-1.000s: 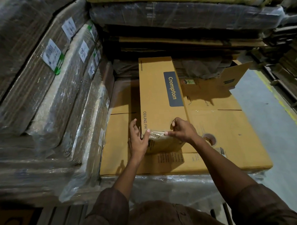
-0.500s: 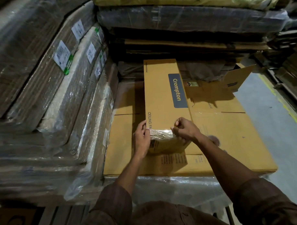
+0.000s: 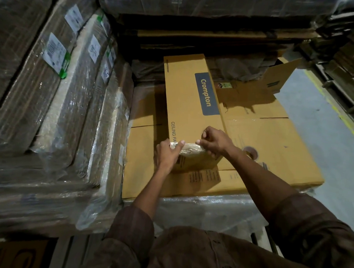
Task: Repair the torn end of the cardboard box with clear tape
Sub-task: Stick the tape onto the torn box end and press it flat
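Nearest the camera, both forearms are reaching out toward the near end of the long cardboard box (image 3: 190, 98), which is lying lengthwise on a stack of flattened cartons (image 3: 272, 149) that serves as the work surface. The left hand (image 3: 167, 154) is gripping the box's near left corner, fingers wrapped down the end face and thumb laid across the top edge. The right hand (image 3: 214, 142) is pinching at the same top edge toward the right, fingertips bearing down on the glossy clear tape (image 3: 188, 149) that is already crossing that end.

Judging by the shine, at least one band of tape is already covering the damaged edge, and the hands seem to be smoothing it down rather than laying a fresh strip. Whether the tear is fully closed cannot be told, as the hands are hiding much of it. Just right of the box's near end, behind the right wrist, a tape roll (image 3: 250, 152) is lying on the cartons, untouched. Farther along the box, the blue label is facing up, and beyond it wrapped bundles are stacked.
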Available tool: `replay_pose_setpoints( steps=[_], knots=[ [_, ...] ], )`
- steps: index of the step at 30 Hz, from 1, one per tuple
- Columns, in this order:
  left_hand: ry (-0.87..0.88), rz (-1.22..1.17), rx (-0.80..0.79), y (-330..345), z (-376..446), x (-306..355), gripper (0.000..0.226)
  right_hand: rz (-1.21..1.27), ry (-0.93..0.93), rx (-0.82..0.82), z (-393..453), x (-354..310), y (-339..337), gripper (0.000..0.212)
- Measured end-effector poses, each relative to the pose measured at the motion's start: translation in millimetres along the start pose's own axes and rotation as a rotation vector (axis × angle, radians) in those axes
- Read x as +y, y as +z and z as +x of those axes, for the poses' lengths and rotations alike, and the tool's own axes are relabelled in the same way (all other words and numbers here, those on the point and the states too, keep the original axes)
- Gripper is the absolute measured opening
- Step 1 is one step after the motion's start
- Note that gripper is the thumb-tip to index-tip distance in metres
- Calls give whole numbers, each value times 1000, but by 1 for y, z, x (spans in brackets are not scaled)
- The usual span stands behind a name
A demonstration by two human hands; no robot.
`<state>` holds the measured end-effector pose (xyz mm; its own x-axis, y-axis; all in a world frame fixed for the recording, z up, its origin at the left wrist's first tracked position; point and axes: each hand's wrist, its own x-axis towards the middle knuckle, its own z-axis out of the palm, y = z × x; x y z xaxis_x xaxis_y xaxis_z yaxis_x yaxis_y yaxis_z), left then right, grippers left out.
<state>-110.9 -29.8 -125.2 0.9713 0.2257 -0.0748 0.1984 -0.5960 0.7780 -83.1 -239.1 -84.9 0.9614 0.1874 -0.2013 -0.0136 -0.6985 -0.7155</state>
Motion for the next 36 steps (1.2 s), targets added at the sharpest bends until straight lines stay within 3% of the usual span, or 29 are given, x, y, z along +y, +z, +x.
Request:
replay_pose_setpoints(
  steps=[3, 6, 9, 11, 14, 19, 24, 28, 31, 36],
  knots=[
    [52, 30, 5, 0, 2, -7, 57, 23, 2, 20, -2, 3, 1, 34],
    [67, 93, 8, 3, 1, -14, 70, -186, 4, 61, -4, -2, 5, 57],
    [55, 159, -78, 3, 4, -17, 110, -346, -36, 119, -3, -3, 8, 76],
    [49, 191, -144, 4, 8, -21, 120, -362, -58, 121, -5, -2, 8, 78],
    [61, 154, -190, 1, 7, -22, 111, -371, -88, 98, -7, -2, 6, 74],
    [119, 29, -241, -5, 2, -20, 71, -406, -139, 44, -5, 6, 7, 67],
    [92, -19, -312, -10, 1, -24, 80, -419, -182, 0, -8, 14, 6, 59],
    [74, -66, -368, -16, -2, -23, 80, -430, -175, 0, -9, 12, 6, 67],
    [59, -54, -345, -13, 0, -27, 97, -474, -175, 32, -6, 10, 10, 70],
    [70, -76, -267, -8, -5, -20, 79, -510, -188, 2, -7, 9, 8, 52]
  ],
)
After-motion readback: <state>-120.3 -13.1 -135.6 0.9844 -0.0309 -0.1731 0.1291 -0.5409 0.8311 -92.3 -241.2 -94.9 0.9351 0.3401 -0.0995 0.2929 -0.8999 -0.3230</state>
